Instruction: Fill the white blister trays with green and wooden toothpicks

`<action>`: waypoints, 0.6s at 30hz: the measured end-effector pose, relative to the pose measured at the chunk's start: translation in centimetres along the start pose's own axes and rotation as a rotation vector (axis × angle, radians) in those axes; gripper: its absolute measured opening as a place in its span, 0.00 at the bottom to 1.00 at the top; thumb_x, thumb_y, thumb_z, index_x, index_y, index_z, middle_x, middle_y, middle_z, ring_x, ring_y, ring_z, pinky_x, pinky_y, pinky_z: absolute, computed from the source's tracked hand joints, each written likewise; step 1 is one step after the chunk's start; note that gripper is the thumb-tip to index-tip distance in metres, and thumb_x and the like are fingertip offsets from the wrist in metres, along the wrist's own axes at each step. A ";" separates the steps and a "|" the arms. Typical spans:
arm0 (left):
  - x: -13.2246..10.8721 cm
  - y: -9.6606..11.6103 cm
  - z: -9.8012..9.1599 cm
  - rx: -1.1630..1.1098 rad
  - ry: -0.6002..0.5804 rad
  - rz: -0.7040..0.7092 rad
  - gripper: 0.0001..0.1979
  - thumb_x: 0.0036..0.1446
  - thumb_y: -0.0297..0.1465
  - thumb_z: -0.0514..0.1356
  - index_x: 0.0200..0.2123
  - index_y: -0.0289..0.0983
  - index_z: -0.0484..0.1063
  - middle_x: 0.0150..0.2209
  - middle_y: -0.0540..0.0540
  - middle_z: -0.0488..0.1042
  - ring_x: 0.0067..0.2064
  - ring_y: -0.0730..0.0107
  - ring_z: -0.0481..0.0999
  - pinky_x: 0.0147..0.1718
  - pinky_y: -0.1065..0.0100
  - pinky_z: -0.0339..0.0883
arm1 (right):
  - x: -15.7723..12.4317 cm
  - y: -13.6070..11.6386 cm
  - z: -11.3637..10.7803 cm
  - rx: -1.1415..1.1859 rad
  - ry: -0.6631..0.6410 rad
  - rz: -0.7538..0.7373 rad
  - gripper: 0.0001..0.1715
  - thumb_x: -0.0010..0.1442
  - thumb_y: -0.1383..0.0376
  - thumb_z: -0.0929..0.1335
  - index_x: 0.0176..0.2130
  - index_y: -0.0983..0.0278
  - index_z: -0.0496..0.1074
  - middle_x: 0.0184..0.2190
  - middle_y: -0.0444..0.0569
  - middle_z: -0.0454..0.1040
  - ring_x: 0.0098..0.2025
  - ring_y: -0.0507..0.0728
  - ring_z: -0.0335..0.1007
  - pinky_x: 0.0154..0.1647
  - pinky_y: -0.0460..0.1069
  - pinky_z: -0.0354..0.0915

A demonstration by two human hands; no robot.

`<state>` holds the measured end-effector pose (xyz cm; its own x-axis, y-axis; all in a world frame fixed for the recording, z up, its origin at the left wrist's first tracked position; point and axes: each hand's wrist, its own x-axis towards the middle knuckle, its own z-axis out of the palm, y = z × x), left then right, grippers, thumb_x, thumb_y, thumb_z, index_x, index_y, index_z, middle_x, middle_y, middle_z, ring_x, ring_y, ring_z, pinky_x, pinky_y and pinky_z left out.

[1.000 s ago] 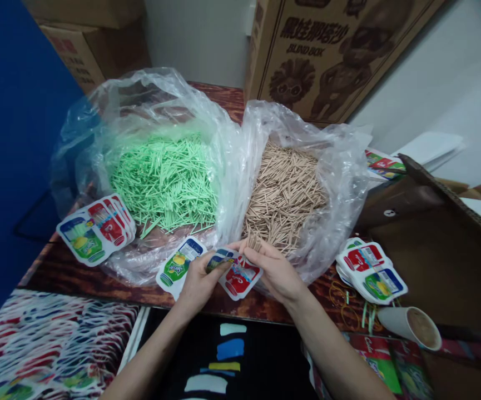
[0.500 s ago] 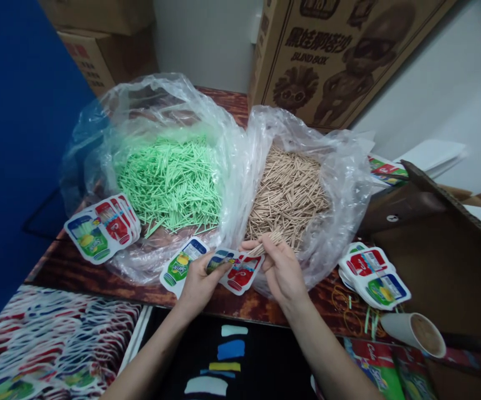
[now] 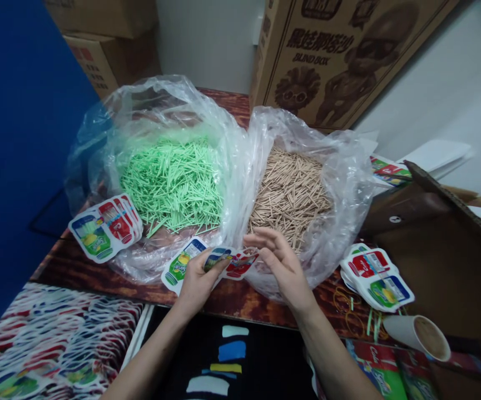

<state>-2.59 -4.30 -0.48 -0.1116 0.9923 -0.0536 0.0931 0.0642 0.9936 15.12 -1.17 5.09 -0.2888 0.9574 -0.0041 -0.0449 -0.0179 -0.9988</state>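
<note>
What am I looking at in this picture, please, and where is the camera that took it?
There is no machine here: a person works with two bare hands. The camera sits on that person's head, looking forward and down, so the arms enter from the bottom edge. The left hand grips a fanned strip of small printed packets. The right hand is open beside them, fingers loosely spread, holding nothing that I can see. On the wooden table stand a clear bag of green sticks and a clear bag of tan sticks. More packets lie in a left stack and a right stack. A paper cup lies on its side at the right, near some rubber bands. A cardboard box stands behind.
</note>
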 end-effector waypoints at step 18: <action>0.1 -0.1 -1.3 -0.210 0.052 -0.160 0.10 0.50 0.36 0.66 0.28 0.34 0.74 0.26 0.50 0.75 0.28 0.71 0.71 0.30 0.70 0.67 | 0.5 -0.6 1.6 -0.689 -0.061 -0.330 0.08 0.65 0.67 0.62 0.42 0.61 0.70 0.45 0.52 0.71 0.49 0.59 0.65 0.51 0.56 0.62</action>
<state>-3.94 -4.34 -0.44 -0.1594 0.9642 -0.2119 -0.1367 0.1910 0.9720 13.50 -1.16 5.72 -0.4171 0.8641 0.2818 0.4632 0.4688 -0.7521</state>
